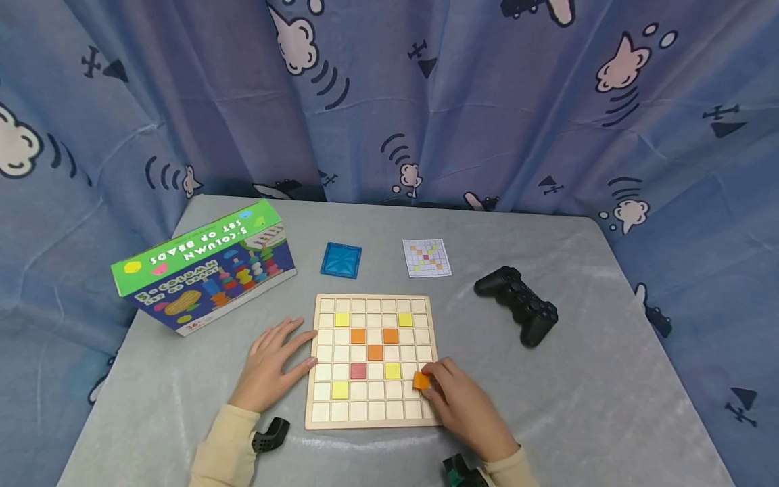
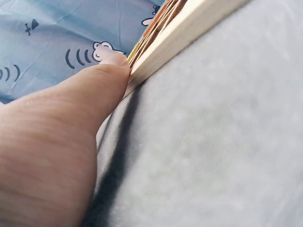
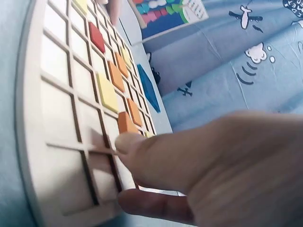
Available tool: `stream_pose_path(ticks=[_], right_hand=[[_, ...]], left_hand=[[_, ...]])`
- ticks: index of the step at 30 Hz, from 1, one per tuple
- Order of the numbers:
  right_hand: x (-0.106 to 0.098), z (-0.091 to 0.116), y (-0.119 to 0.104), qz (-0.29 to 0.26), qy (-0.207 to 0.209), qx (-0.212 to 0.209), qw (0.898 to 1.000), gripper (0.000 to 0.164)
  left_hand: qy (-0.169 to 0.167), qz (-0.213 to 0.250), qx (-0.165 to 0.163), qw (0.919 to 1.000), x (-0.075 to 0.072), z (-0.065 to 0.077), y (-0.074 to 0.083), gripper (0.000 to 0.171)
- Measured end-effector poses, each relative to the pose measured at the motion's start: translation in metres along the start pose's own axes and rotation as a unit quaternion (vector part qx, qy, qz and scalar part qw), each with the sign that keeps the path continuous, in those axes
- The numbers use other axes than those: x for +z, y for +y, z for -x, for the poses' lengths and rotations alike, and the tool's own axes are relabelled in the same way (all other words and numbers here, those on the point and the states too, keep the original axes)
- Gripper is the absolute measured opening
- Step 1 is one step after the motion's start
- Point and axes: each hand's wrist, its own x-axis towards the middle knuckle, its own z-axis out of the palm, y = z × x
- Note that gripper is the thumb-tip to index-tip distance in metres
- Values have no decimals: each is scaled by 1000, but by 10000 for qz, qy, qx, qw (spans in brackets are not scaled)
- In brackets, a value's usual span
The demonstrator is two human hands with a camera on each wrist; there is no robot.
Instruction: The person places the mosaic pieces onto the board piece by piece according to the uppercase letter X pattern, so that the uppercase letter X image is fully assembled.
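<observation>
A wooden grid board (image 1: 368, 427) lies flat, with several yellow, orange and red square tiles in its cells. Near the board's lower right, my right hand (image 1: 467, 409) pinches an orange tile (image 1: 420, 381) between thumb and fingers. The right wrist view has this orange tile (image 3: 126, 123) at the thumb tip, raised over the cells. On the other side, my left hand (image 1: 274, 365) lies on the table, fingers spread, with the index fingertip and thumb against the board's left edge. In the left wrist view the thumb (image 2: 106, 78) touches the board's side (image 2: 161, 56).
A small card with a coloured grid pattern (image 1: 427, 258) and a blue square tray-like piece (image 1: 341, 260) lie beyond the board. The bead-set box (image 1: 207, 270) stands at the left. A black game controller (image 1: 517, 306) is on the right. Behind the table hangs a blue curtain (image 1: 377, 88).
</observation>
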Motion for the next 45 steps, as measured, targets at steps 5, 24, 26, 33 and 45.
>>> stream_pose_path(ticks=[5,24,26,33,45], right_hand=[[2,-1,-6,24,-276,-70,9996,25],[4,-3,-9,202,-398,-370,9983,24],[4,-4,-8,210,-408,-379,9982,24],[4,-5,-8,153,-413,-443,9980,25],[-13,-27,2,-123,-344,-691,9969,35]], left_hand=[[-5,6,-40,10000,-1,1,0,51],[-10,35,-89,10000,-2,3,1,50],[1,24,-91,10000,-2,3,1,50],[6,27,-60,10000,-1,3,1,50],[-267,66,-292,9992,-8,-7,17,56]])
